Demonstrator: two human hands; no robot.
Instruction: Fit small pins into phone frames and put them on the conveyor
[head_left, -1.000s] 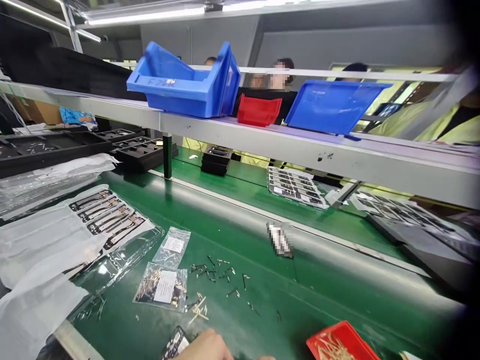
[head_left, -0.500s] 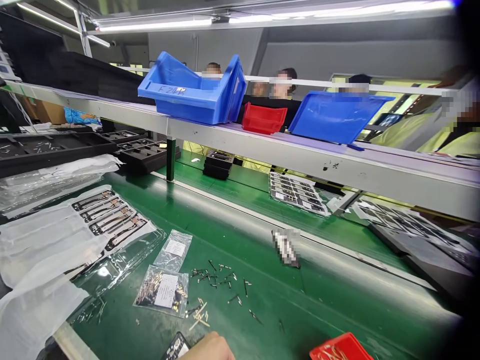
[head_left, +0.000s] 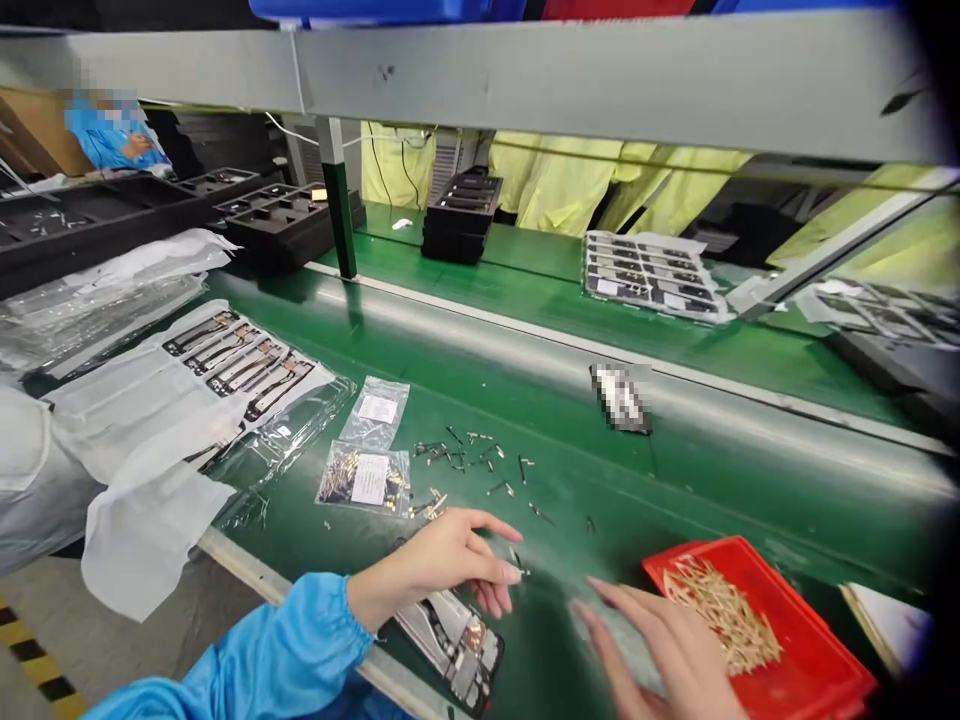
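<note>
My left hand [head_left: 457, 560], in a blue sleeve, is over the near part of the green belt. Its index finger and thumb are apart, and a small dark strip [head_left: 517, 560] shows beside the thumb tip; I cannot tell whether it is touched. Below that hand lies a phone mid-frame [head_left: 450, 640] with circuitry, partly covered by the wrist. My right hand [head_left: 660, 650], blurred, has its fingers stretched out and apart at the left side of a red bin [head_left: 817, 650]. Thin gold-coloured strips [head_left: 724, 610] are heaped in the bin.
Small loose parts [head_left: 465, 455] lie beyond my left hand, beside a labelled bag of parts [head_left: 364, 478]. Phone frames on a sheet [head_left: 240, 360] lie at left. A grey shelf beam [head_left: 562, 80] crosses overhead. Other people in yellow stand across the belt.
The view has tipped down, so the blue bins have nearly left the top. My right hand has come into view beside the red bin, and my left hand shows farther in, above the phone mid-frame.
</note>
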